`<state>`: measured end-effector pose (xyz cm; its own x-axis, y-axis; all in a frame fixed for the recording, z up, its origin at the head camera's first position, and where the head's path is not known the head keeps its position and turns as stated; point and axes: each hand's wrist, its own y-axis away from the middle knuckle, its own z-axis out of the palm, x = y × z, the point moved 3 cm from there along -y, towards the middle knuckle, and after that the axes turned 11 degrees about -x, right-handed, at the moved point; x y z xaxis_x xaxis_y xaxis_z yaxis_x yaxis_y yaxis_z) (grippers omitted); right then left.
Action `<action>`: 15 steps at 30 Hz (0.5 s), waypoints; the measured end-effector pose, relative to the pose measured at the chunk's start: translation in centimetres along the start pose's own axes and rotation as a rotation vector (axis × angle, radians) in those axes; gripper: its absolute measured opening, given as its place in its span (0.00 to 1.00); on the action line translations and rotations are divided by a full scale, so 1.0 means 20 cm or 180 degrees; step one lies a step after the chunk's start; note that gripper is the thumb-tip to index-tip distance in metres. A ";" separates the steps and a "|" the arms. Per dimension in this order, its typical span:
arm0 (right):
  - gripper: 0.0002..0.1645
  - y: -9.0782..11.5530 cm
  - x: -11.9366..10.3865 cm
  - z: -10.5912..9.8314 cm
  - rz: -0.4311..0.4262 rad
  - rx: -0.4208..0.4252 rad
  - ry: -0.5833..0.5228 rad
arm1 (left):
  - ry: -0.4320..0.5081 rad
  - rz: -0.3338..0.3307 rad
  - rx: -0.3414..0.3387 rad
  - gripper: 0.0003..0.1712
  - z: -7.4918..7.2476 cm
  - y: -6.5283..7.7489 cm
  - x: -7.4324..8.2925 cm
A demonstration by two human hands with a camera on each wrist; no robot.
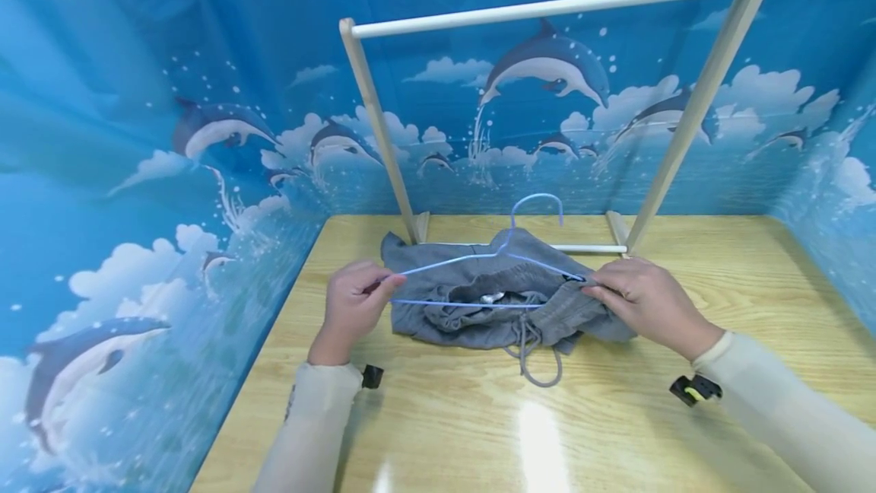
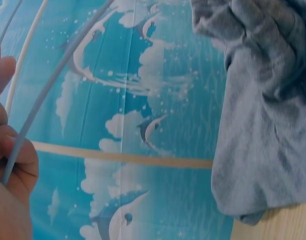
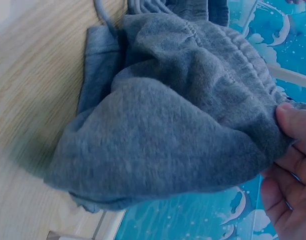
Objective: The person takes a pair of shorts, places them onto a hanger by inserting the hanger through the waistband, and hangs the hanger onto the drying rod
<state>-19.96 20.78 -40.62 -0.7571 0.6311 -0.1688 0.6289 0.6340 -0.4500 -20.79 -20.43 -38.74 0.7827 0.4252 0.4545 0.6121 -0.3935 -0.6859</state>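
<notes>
A light blue wire hanger (image 1: 455,259) stands with its hook up over a pair of grey drawstring shorts (image 1: 472,329). My left hand (image 1: 356,299) grips the hanger's left end, away from the cloth. At the other side my right hand (image 1: 639,299) pinches the waistband of the shorts around the hanger's right end. In the right wrist view the shorts (image 3: 157,130) hang bunched from the thumb and fingers. The drawstring (image 1: 541,379) loops down in front. The left wrist view shows the hanger wire (image 2: 48,92) running through the curled fingers of that hand.
Behind the shorts stands a rack with wooden posts (image 1: 698,109) and a white top bar (image 1: 547,7); its lower bar (image 1: 588,249) runs near the tabletop. The wooden table (image 1: 438,417) meets a blue dolphin-print curtain (image 1: 274,151) at the back and left.
</notes>
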 end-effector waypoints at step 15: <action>0.14 -0.05 -0.07 -0.02 -0.0041 0.0039 -0.0046 | -0.0078 0.0236 -0.0370 0.27 0.19 -0.08 0.07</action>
<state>-19.50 19.50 -39.71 -0.7676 0.6164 -0.1756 0.6170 0.6364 -0.4629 -21.02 -16.16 -39.16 0.8241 0.4107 0.3901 0.5628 -0.5157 -0.6460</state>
